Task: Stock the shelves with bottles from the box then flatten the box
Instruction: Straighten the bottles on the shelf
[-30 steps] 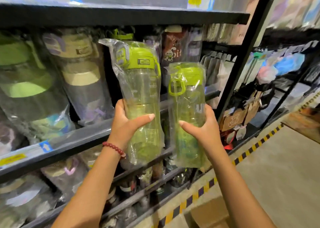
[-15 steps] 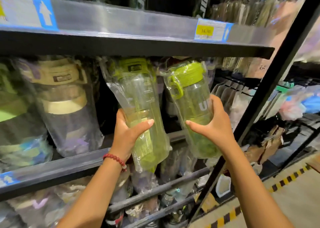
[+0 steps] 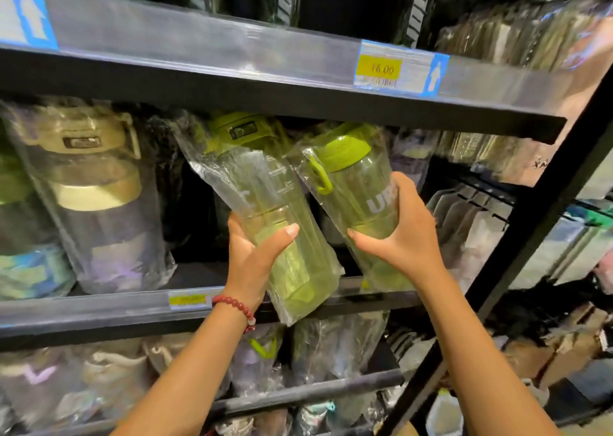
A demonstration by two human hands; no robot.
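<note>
My left hand grips a tall green-lidded bottle in a clear plastic bag, tilted with its lid pushed in under the upper shelf. My right hand holds a shorter green-lidded bottle, also bagged and tilted, just right of the first. Both bottles hang over the front edge of the middle shelf, their bases sticking out past the edge. The box is out of view.
The upper shelf with a yellow price tag sits close above the lids. Bagged beige-lidded bottles stand at the left. More bagged bottles fill the lower shelf. A black upright post borders the right side.
Both hands have lifted the bottles up and in toward the middle shelf, tilting their lids back under the upper shelf. The view has turned upward toward the shelves.
</note>
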